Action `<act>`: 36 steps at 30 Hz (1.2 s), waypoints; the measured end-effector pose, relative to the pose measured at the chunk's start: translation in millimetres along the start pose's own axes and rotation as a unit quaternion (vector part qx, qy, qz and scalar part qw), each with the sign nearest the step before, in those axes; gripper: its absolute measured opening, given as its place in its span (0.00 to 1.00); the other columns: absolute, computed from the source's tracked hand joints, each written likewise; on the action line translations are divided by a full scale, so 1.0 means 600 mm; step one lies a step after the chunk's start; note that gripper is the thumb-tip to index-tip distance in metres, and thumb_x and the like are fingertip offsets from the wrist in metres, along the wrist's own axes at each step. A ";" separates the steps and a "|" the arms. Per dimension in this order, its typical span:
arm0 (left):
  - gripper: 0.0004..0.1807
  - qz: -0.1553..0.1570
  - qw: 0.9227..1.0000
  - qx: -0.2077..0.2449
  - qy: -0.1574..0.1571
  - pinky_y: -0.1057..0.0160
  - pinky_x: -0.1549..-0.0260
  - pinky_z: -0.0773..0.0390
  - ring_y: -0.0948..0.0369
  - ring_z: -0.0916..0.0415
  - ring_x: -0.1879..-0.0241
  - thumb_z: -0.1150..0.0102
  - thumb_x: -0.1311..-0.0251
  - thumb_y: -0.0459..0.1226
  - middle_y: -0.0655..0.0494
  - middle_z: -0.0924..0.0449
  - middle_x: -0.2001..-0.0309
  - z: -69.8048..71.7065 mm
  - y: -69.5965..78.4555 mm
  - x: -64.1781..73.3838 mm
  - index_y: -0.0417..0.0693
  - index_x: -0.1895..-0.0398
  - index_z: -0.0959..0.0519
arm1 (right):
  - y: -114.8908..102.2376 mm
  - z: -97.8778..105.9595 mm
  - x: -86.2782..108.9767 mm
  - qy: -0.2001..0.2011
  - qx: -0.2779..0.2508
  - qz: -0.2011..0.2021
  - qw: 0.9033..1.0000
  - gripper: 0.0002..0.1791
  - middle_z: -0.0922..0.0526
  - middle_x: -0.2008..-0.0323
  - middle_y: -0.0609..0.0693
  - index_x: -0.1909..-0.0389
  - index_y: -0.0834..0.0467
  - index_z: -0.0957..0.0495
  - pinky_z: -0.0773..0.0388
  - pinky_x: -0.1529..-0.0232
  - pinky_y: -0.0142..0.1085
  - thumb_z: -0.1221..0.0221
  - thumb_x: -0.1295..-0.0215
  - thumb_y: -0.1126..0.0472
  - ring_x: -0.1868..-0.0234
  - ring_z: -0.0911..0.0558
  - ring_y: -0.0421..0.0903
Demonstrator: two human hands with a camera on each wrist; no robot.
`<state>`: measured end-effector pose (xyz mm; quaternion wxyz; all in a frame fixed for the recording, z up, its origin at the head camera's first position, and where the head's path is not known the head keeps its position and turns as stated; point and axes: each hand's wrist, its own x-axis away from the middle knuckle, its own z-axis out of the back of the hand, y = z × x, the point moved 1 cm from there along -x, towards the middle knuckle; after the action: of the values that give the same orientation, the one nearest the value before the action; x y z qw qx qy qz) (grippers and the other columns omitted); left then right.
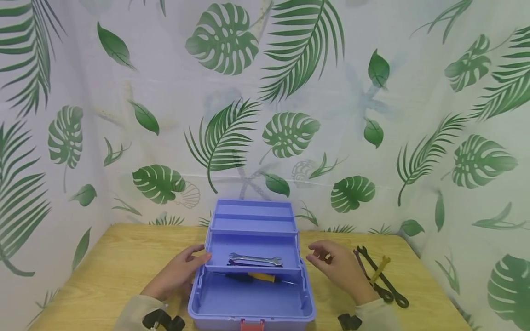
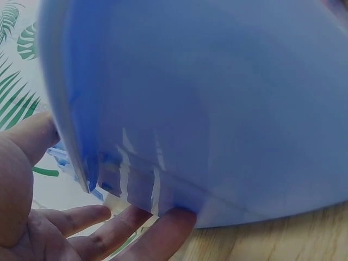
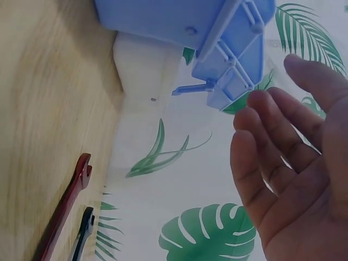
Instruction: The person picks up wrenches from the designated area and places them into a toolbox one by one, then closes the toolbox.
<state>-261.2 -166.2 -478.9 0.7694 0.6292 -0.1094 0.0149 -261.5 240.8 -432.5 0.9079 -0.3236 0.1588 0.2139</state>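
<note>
A blue-violet toolbox (image 1: 252,311) stands on the wooden table with its stepped trays (image 1: 253,224) raised toward the back. In the lower tray lies a silver open-ended wrench (image 1: 256,259), with dark tools partly hidden beneath it. A screwdriver with a black and yellow handle (image 1: 262,277) lies across the bottom compartment, partly covered by the tray. My left hand (image 1: 178,272) is at the box's left side, thumb at the tray's edge, fingers (image 2: 128,223) fairly straight along the side. My right hand (image 1: 337,267) hovers to the right of the box, fingers loosely bent, holding nothing.
Right of my right hand, several tools lie crossed on the table (image 1: 136,243): a long black wrench (image 1: 383,275), a yellow wrench (image 1: 380,268) and a dark red one (image 3: 62,212). A red latch (image 1: 252,325) sits at the box's front. Leaf-patterned cloth (image 1: 290,174) surrounds the table's back and sides.
</note>
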 end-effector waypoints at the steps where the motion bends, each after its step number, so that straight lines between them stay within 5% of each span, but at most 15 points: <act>1: 0.38 0.000 1.000 0.000 0.000 0.48 0.65 0.17 0.50 0.23 0.52 0.41 0.42 0.57 0.41 0.26 0.46 0.000 0.000 0.000 0.50 0.33 0.36 | 0.000 -0.001 0.001 0.002 0.005 0.004 1.000 0.13 0.20 0.69 0.32 0.57 0.44 0.19 0.22 0.70 0.28 0.38 0.40 0.44 0.70 0.22 0.31; 36: 0.42 -0.001 1.000 0.012 0.004 0.48 0.67 0.17 0.47 0.24 0.48 0.40 0.45 0.59 0.37 0.31 0.39 -0.001 0.003 0.003 0.48 0.31 0.37 | 0.010 -0.013 0.005 -0.030 0.092 -0.044 0.994 0.15 0.24 0.77 0.31 0.63 0.47 0.19 0.26 0.70 0.30 0.39 0.40 0.41 0.74 0.26 0.30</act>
<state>-259.5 -165.5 -477.1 0.7623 0.6383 -0.1055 0.0184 -262.8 240.8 -442.7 0.9468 -0.2382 0.1360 0.1681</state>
